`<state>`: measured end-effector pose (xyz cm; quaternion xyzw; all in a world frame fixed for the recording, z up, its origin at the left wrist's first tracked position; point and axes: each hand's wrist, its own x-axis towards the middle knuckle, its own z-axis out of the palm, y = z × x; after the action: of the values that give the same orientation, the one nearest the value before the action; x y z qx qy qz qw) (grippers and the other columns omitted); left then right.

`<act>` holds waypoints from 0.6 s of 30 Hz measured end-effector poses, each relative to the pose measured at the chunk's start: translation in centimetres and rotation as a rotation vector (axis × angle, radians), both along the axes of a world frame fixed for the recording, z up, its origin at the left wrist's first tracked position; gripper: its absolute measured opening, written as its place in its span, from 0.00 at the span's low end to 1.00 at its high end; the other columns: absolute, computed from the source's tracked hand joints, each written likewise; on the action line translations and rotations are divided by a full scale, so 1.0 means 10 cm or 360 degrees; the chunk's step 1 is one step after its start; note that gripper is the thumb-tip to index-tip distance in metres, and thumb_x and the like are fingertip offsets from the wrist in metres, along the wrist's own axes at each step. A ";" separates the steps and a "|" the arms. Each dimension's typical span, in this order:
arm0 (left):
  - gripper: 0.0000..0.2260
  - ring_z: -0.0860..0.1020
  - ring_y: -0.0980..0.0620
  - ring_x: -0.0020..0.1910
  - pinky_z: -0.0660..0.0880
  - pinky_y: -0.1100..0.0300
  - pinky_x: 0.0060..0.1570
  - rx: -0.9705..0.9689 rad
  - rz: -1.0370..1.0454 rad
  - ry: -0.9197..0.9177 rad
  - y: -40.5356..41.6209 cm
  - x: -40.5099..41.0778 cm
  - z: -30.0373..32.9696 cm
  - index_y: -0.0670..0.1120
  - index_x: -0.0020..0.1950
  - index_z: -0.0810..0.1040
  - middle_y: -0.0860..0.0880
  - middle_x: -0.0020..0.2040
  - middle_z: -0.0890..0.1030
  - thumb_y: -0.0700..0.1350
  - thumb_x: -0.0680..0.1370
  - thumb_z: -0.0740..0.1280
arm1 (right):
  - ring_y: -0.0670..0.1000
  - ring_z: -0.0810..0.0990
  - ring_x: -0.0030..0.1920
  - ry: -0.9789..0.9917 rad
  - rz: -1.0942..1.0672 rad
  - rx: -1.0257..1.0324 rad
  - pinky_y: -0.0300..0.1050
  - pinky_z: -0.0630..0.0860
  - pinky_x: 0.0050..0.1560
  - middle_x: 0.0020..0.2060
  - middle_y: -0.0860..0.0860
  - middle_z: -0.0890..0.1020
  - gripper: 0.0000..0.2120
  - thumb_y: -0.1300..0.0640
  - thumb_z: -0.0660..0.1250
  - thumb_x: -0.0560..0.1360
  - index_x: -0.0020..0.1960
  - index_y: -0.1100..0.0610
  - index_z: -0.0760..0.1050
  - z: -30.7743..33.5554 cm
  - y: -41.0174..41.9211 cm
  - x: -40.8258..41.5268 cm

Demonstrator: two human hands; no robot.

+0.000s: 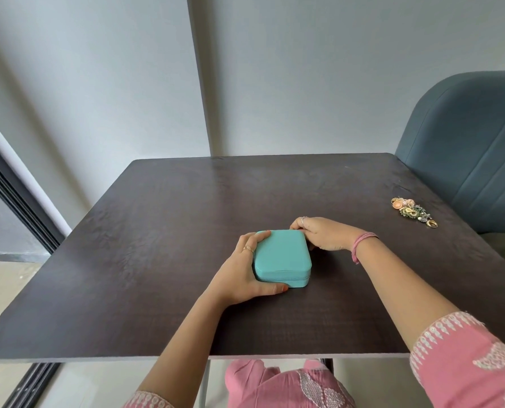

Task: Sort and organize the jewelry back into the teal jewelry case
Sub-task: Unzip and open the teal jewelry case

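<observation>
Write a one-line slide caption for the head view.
Both hands, left and right, grip the closed teal jewelry case while the jewelry pile waits on the table.

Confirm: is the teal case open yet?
No. The teal case lies shut on the table, left hand and right hand gripping its sides.

A dark brown wood-grain counter (162, 219) fills the middle of the frame, its far edge against a grey wall and its near edge running across the lower part of the picture. A closed teal jewelry case (282, 257) lies flat on it just below the center of the frame. A small heap of gold and green jewelry (413, 211) sits well apart, near the counter's right edge at middle right.
</observation>
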<state>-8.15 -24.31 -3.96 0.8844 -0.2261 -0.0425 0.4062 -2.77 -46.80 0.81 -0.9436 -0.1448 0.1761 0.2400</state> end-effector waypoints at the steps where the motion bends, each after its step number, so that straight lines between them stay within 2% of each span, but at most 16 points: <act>1: 0.46 0.67 0.59 0.64 0.69 0.59 0.65 0.0003 -0.0001 -0.0002 0.00 0.00 0.00 0.59 0.73 0.56 0.62 0.67 0.59 0.58 0.62 0.79 | 0.52 0.79 0.48 0.0000 -0.0004 0.0011 0.39 0.72 0.43 0.54 0.52 0.78 0.12 0.56 0.51 0.83 0.61 0.54 0.71 -0.01 0.00 0.00; 3: 0.46 0.67 0.58 0.64 0.69 0.60 0.64 0.0013 0.0001 -0.0009 0.00 0.00 0.00 0.59 0.73 0.55 0.62 0.67 0.58 0.59 0.62 0.79 | 0.49 0.78 0.48 0.0010 -0.0011 0.0046 0.37 0.72 0.45 0.53 0.50 0.77 0.12 0.56 0.51 0.83 0.61 0.54 0.70 -0.02 -0.01 0.00; 5: 0.46 0.67 0.58 0.64 0.69 0.60 0.64 0.0021 -0.0005 -0.0012 0.00 0.00 0.00 0.59 0.73 0.55 0.62 0.67 0.58 0.59 0.62 0.78 | 0.43 0.76 0.44 0.0066 -0.0046 0.0157 0.29 0.71 0.39 0.50 0.48 0.77 0.11 0.57 0.53 0.83 0.61 0.55 0.71 -0.02 -0.02 -0.01; 6: 0.46 0.67 0.58 0.64 0.69 0.60 0.64 0.0021 -0.0008 -0.0014 0.00 0.00 0.00 0.59 0.73 0.55 0.63 0.67 0.58 0.59 0.63 0.78 | 0.42 0.76 0.44 0.0117 -0.0079 0.0252 0.28 0.71 0.39 0.50 0.49 0.78 0.11 0.57 0.54 0.83 0.61 0.56 0.71 -0.03 -0.02 0.00; 10: 0.46 0.67 0.59 0.64 0.69 0.61 0.64 0.0015 -0.0009 -0.0012 0.01 0.00 0.00 0.60 0.73 0.55 0.63 0.67 0.58 0.59 0.63 0.78 | 0.44 0.80 0.50 0.0270 -0.0143 0.0555 0.34 0.77 0.50 0.54 0.52 0.82 0.12 0.61 0.57 0.82 0.62 0.59 0.75 -0.03 -0.07 0.02; 13: 0.46 0.67 0.60 0.63 0.68 0.63 0.63 0.0006 0.0002 -0.0015 0.01 -0.01 0.00 0.59 0.73 0.55 0.63 0.66 0.58 0.58 0.62 0.78 | 0.43 0.82 0.47 0.0175 -0.0105 0.0387 0.31 0.76 0.47 0.52 0.51 0.83 0.11 0.61 0.58 0.81 0.60 0.57 0.77 -0.01 -0.08 0.04; 15: 0.45 0.67 0.60 0.63 0.67 0.64 0.63 0.0002 0.0005 -0.0010 0.01 -0.01 0.00 0.59 0.73 0.56 0.64 0.66 0.58 0.58 0.63 0.79 | 0.43 0.81 0.47 -0.0009 -0.0058 0.0202 0.31 0.74 0.45 0.52 0.49 0.80 0.11 0.61 0.58 0.81 0.57 0.55 0.78 0.02 -0.07 0.03; 18: 0.45 0.67 0.60 0.63 0.67 0.64 0.62 0.0006 0.0009 -0.0011 0.00 -0.02 0.00 0.59 0.73 0.56 0.64 0.66 0.59 0.58 0.63 0.78 | 0.48 0.78 0.51 -0.0328 0.0006 -0.0066 0.35 0.70 0.51 0.53 0.50 0.76 0.12 0.61 0.58 0.81 0.55 0.55 0.79 0.04 -0.06 -0.01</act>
<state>-8.30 -24.29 -3.92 0.8859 -0.2248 -0.0386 0.4039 -2.86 -47.45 1.21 -0.9612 -0.1668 0.0815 0.2039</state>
